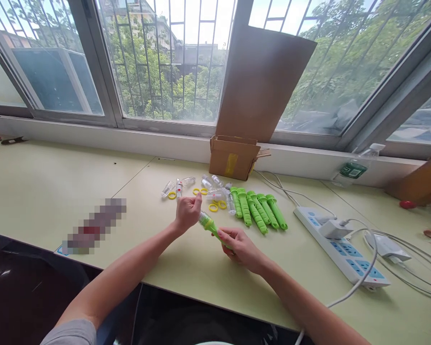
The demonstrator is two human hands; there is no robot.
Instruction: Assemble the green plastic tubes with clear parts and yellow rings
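- The landmark is the small brown cardboard box with yellow tape [233, 158], standing against the window ledge.
- Nearer the person than the box, well apart from it, a bright green plastic handle with a clear ribbed end [209, 225] is held slantwise above the table.
- The left hand [187, 212] is curled into a fist around the clear end.
- The right hand [240, 245] is closed around the green grip.
- In front of the box and toward its left lie clear plastic bottle-shaped pieces [168, 189] and thin yellow rings [213, 211].
- In front of the box and toward its right, several ridged green plastic handles [257, 215] lie side by side.
- Farther right of the box is a long white power strip with blue sockets [331, 242].
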